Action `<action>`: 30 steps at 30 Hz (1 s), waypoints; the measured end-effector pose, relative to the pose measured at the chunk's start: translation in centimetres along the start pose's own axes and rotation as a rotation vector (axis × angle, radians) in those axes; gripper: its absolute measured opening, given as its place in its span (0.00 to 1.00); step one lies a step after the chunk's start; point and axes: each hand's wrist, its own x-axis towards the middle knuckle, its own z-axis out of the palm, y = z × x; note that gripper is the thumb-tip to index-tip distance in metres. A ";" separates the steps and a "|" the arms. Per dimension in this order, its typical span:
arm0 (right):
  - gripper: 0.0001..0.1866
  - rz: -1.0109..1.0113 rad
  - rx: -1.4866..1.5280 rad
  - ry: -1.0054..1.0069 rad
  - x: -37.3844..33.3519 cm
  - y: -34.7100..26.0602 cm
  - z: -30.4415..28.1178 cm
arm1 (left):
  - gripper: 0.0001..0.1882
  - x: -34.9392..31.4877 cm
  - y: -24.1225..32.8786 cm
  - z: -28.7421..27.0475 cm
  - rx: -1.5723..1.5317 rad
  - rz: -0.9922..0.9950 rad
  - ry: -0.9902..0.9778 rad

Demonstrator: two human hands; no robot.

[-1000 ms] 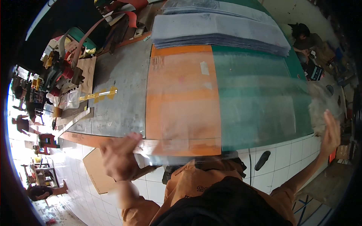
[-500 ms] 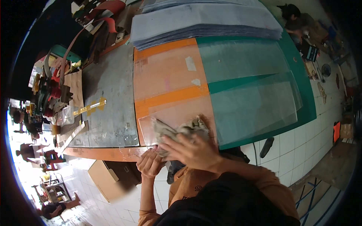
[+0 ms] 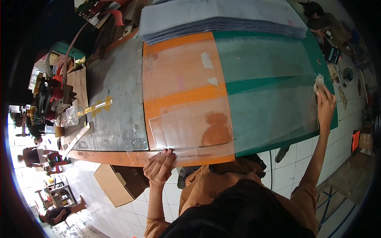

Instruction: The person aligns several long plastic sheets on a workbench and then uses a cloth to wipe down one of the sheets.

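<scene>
A long clear plastic sheet (image 3: pixel 274 113) lies across the orange and green parts of the tabletop, close to its front edge. My left hand (image 3: pixel 159 167) is closed at the sheet's near left corner, fingers curled over it at the table edge. Far to the right, my right hand (image 3: pixel 325 102) presses a crumpled pale rag (image 3: pixel 318 82) at the sheet's right end; its fingers cover part of the rag. Behind lies another clear sheet (image 3: pixel 262 59), with two whitish patches on its left part.
A thick stack of whitish sheets (image 3: pixel 222 18) stands at the table's back. Left is a dark grey board (image 3: pixel 115 87) with yellow tape. An open cardboard box (image 3: pixel 115 186) sits on the floor at lower left. A person (image 3: pixel 323 23) is at the far right.
My right hand has swept with the rag from the sheet's left part to its right end, the arm now stretched out. My left hand stays at the near left corner.
</scene>
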 end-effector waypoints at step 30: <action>0.30 0.501 2.002 -1.387 -12.0 -25.7 -7.8 | 0.09 2.6 7.4 0.4 -0.883 -0.525 0.232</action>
